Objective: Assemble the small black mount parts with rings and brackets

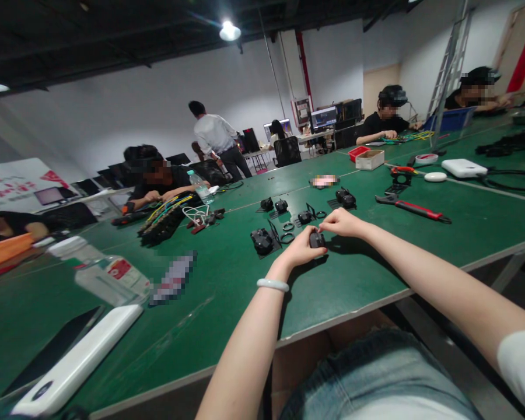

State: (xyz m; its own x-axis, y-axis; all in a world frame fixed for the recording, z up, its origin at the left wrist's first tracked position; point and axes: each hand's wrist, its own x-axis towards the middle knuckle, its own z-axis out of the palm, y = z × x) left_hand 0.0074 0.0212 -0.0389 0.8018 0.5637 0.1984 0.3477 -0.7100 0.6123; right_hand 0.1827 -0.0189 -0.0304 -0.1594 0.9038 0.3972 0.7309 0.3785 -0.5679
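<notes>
You are in a workshop that doubles as an office: a long green bench (227, 280) across the frame carries a wrench (413, 209) at right and wires (168, 209) left of centre; a monitor (324, 118) and ladder (447, 73) stand upper right.

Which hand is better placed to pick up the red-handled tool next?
Probably the right hand: it is nearer the red-handled tool, and the left hand has the main grip on the black part.

Extends left arm (249, 332) and right arm (429, 269) forward, curling left hand (305, 247) close beside bent-fingered right hand (342, 223).
</notes>
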